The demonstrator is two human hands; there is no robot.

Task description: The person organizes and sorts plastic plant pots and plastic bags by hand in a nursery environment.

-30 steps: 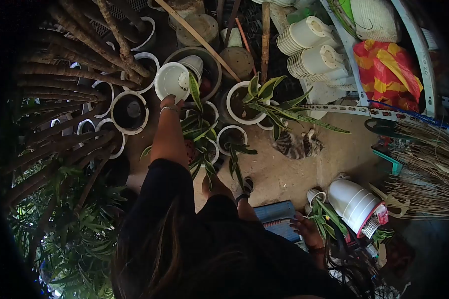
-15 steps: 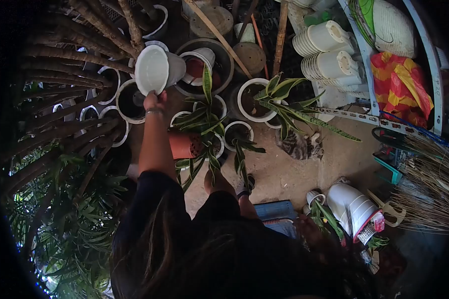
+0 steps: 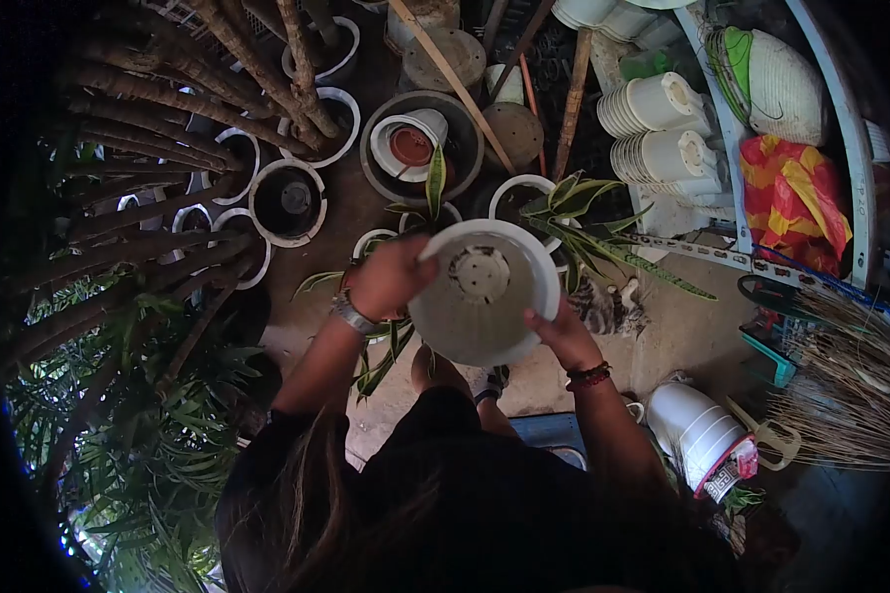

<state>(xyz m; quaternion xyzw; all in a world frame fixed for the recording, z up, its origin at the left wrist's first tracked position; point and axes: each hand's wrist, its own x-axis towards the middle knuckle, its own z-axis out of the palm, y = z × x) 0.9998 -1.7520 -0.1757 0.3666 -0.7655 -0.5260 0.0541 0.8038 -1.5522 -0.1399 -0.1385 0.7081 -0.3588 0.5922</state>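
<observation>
A white plastic plant pot (image 3: 445, 326) is held between my two hands, its wide mouth facing me. Drain holes and dirt marks show on its inner bottom. My left hand (image 3: 391, 280) grips the upper left of the rim, fingers curled over it. On the right side, my right hand (image 3: 564, 334) pinches the rim with the thumb inside. Behind the pot, snake plants (image 3: 574, 203) in white pots are partly hidden. A large dark tub (image 3: 470, 163) farther off has a white pot (image 3: 430, 126) with a reddish-brown one inside it.
A cat (image 3: 608, 304) lies on the floor right of my hands. Stacked white pots (image 3: 653, 104) stand by a metal rack (image 3: 727, 119). Thick plant stems (image 3: 188, 94) and potted plants crowd the left. A white container (image 3: 692, 425) lies at lower right, near dry sticks (image 3: 841, 385).
The white pot has come from the upper left to the middle, close to my body, and turned mouth toward me. My right hand has come into view and taken hold of it.
</observation>
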